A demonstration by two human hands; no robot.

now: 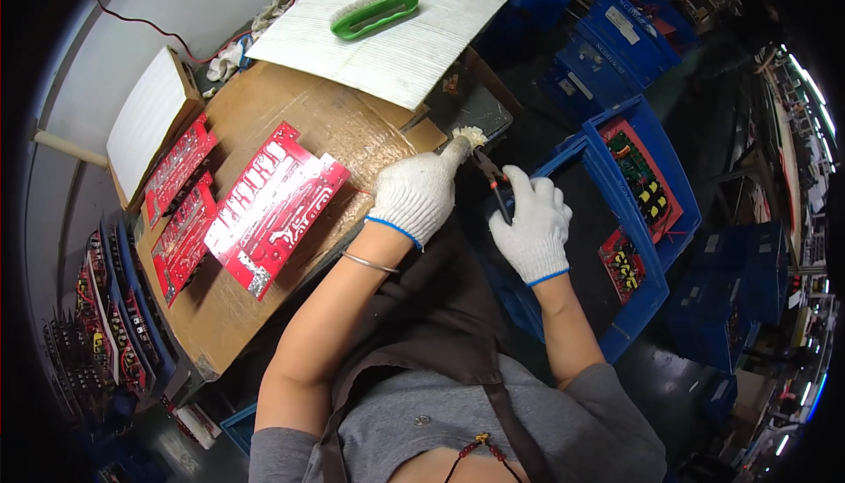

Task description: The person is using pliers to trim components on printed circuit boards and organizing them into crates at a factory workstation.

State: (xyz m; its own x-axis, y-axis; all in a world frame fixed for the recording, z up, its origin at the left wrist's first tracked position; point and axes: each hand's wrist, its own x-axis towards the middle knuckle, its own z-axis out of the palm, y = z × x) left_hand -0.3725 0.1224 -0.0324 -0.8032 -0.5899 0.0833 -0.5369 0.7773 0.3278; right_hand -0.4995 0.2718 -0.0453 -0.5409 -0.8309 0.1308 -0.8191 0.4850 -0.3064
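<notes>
Both my hands wear white knit gloves with blue cuffs. My left hand (412, 197) is closed at the right edge of the cardboard-covered bench, around what looks like a brush with short pale bristles (471, 136); its handle is hidden in the glove. In my right hand (533, 226) is a pair of pliers (495, 185), gripped by the handles. The jaws point up and left, close beside the bristle end; whether they touch it I cannot tell. Left of my left hand, a red circuit board (275, 210) lies on the cardboard (343, 122).
Two more red boards (182, 162) lie at the bench's left side. A green scrubbing brush (377, 16) rests on a white corrugated sheet (414, 60) at the back. On the right, a blue crate (647, 294) holds populated boards (641, 176). More blue bins (607, 43) stand behind.
</notes>
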